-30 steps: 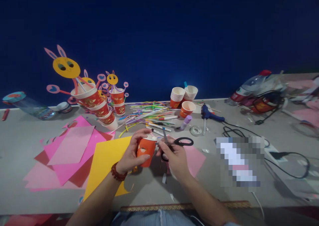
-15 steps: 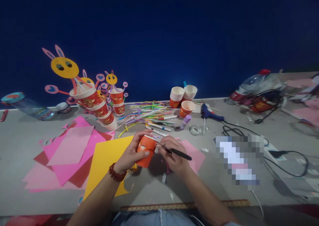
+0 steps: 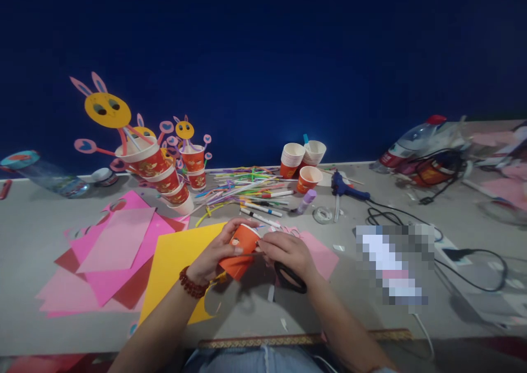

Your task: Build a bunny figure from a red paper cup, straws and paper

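Observation:
An orange-red paper cup point(image 3: 244, 241) is tilted in front of me, with my left hand point(image 3: 218, 252) wrapped round its left side and the thumb across its front. My right hand point(image 3: 288, 252) closes on a pair of scissors with black handles point(image 3: 290, 278). Their thin blade lies across the lower part of the cup, and the handles hang below my right palm. My right fingertips are at the cup's right edge. Beneath my left wrist lies a yellow sheet of paper point(image 3: 173, 269) with a curved cut-out at its lower right.
Pink and red paper sheets point(image 3: 115, 241) lie at left, below stacked cups with rabbit figures point(image 3: 152, 167). Straws point(image 3: 242, 186), markers point(image 3: 261, 214), a glue stick point(image 3: 307, 202), tape point(image 3: 322, 214), paper cups point(image 3: 292, 159) and a corded glue gun point(image 3: 346, 186) lie at the back. A bottle point(image 3: 405, 145) leans right.
The scissors have turned, so the blade now crosses the cup's lower part and the handles point down. The cup has tilted in my left hand, and its wall looks creased or cut lower down.

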`<action>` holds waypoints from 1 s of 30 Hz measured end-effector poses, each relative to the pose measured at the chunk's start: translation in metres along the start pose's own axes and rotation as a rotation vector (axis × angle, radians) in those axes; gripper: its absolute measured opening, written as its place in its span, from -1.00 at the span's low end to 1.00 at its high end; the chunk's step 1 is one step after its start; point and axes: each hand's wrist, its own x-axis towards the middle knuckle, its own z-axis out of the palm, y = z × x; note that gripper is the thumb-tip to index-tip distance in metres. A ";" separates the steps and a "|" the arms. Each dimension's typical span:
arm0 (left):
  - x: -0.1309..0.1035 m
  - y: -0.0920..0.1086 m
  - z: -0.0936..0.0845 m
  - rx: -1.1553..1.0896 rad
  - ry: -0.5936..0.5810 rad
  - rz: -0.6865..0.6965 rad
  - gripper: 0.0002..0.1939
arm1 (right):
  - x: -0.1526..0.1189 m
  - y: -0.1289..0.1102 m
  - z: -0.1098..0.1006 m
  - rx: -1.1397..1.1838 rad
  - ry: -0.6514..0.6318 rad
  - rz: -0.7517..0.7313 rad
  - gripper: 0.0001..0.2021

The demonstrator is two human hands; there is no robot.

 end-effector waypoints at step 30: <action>-0.002 0.002 0.008 0.099 0.082 0.016 -0.48 | -0.002 0.001 -0.005 0.033 -0.087 0.215 -0.80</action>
